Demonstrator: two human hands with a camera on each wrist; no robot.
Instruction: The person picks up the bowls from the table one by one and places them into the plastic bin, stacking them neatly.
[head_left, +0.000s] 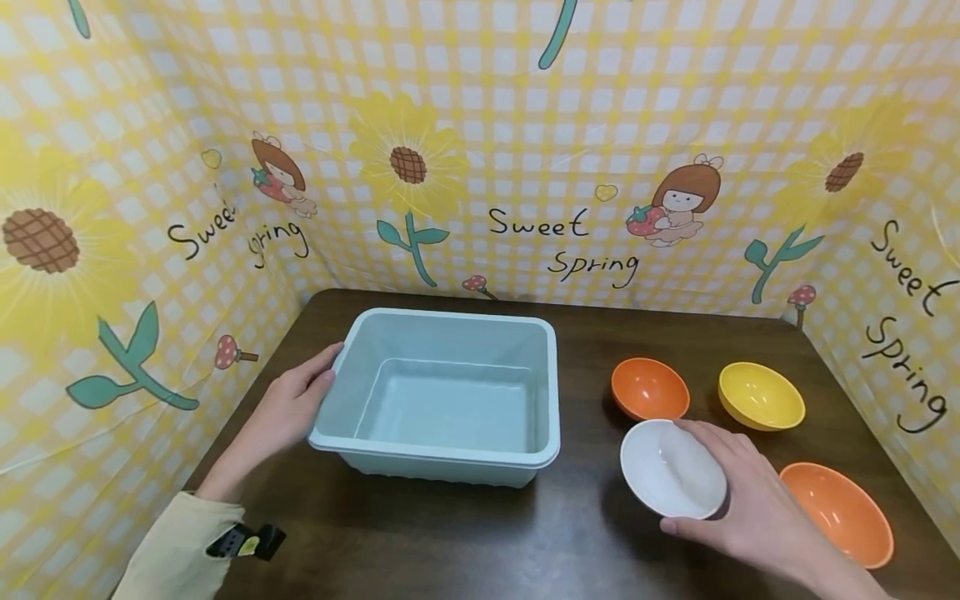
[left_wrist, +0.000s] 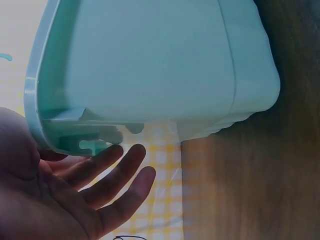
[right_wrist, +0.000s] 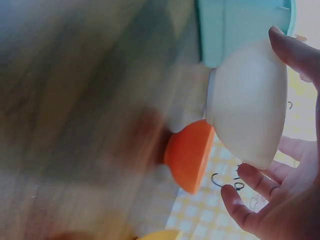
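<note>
My right hand [head_left: 738, 492] grips a white bowl [head_left: 660, 467] by its rim, the thumb at the near side and the fingers at the far side. The bowl is raised above the table, and its pale outer wall [right_wrist: 252, 105] fills the middle of the right wrist view. At the left end of a light blue plastic basin [head_left: 442, 458], my left hand [head_left: 292, 404] touches the rim. In the left wrist view its fingers [left_wrist: 125, 200] are spread and loosely bent beside the basin's outer wall. Nothing lies inside the basin.
A small orange bowl [head_left: 649, 389] stands just beyond the white one, with a yellow bowl [head_left: 761, 396] to its right. A larger orange bowl [head_left: 840, 517] sits near my right forearm. Checkered cloth [head_left: 510, 158] walls surround the dark wooden table [head_left: 420, 542].
</note>
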